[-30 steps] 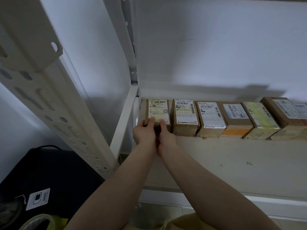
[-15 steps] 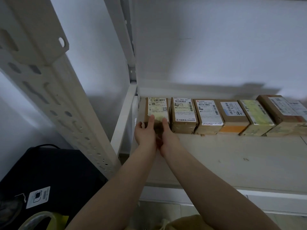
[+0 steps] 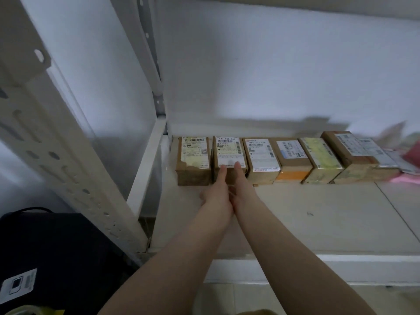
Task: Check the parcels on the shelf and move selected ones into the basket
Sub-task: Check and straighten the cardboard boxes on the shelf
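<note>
Reaching onto the shelf (image 3: 295,214), the left hand (image 3: 219,189) and right hand (image 3: 239,187) lie side by side, fingers straight and released, fingertips touching the front of the second parcel (image 3: 229,153), whose label reads "133 R06 0A7". Just left of it stands the end parcel (image 3: 194,160); just right, a parcel (image 3: 261,155) labelled "866 303 666".

Both hands reached side by side onto the shelf (image 3: 295,219), the left hand (image 3: 217,196) just left of the right hand (image 3: 242,192), fingertips on the second parcel (image 3: 229,155). Another parcel (image 3: 194,160) sat left of them; more parcels (image 3: 293,160) lined up to their right.
</note>
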Available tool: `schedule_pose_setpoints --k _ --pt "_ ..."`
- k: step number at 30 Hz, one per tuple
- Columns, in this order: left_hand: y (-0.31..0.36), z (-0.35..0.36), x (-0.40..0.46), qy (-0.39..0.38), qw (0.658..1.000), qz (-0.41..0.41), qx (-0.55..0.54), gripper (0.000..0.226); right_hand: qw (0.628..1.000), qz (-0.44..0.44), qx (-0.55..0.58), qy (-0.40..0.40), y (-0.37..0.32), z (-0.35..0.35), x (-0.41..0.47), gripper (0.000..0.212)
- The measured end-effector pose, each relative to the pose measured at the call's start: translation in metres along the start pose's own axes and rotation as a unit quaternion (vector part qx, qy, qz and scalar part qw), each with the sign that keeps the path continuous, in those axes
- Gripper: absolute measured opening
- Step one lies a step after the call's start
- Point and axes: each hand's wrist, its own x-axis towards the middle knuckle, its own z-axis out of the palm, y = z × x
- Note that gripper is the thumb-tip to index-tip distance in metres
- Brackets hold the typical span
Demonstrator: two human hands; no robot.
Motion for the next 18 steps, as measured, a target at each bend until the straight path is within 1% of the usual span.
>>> schedule_pose_setpoints --k 2,3,4,5,6,7,9,10,12,13,16,18 --pt "0.009 0.009 -0.012 0.033 0.999 0.030 -0.006 0.126 1.000 0.006 0.015 0.004 -0.008 -0.004 0.014 0.138" --pt "0.013 0.013 -0.016 0.044 0.998 0.043 -0.001 0.126 1.000 0.010 0.018 0.002 -0.013 -0.005 0.010 0.132" --pt "0.016 0.017 -0.019 0.049 0.998 0.049 0.004 0.125 1.000 0.008 0.018 -0.013 -0.020 -0.006 0.003 0.113" --pt "0.016 0.021 -0.019 0.055 0.997 0.051 0.001 0.121 1.000 0.004 0.005 -0.020 -0.026 -0.007 -0.004 0.090" --pt "0.016 0.024 -0.017 0.069 0.996 0.047 -0.015 0.117 1.000 -0.003 -0.001 -0.030 -0.032 -0.008 -0.012 0.072" --pt "0.016 0.026 -0.018 0.089 0.995 0.045 -0.027 0.115 1.000 -0.003 -0.006 -0.030 -0.034 -0.010 -0.012 0.064" --pt "0.017 0.028 -0.020 0.125 0.991 0.047 -0.025 0.111 0.999 0.001 -0.022 -0.031 -0.034 -0.013 -0.008 0.063" --pt "0.016 0.029 -0.021 0.134 0.989 0.061 -0.002 0.107 0.999 0.002 -0.030 -0.034 -0.034 -0.013 -0.007 0.065" --pt "0.013 0.028 -0.020 0.136 0.985 0.092 0.058 0.102 0.998 0.006 -0.050 -0.036 -0.031 -0.014 -0.004 0.068" --pt "0.011 0.026 -0.018 0.135 0.984 0.098 0.070 0.103 0.998 0.009 -0.051 -0.036 -0.032 -0.015 -0.004 0.068" --pt "0.007 0.025 -0.016 0.136 0.984 0.106 0.041 0.105 0.998 0.004 -0.032 -0.044 -0.028 -0.023 -0.001 0.062" --pt "0.003 0.021 -0.018 0.124 0.987 0.099 -0.018 0.094 0.999 -0.010 -0.012 -0.051 -0.018 -0.028 0.002 0.055"
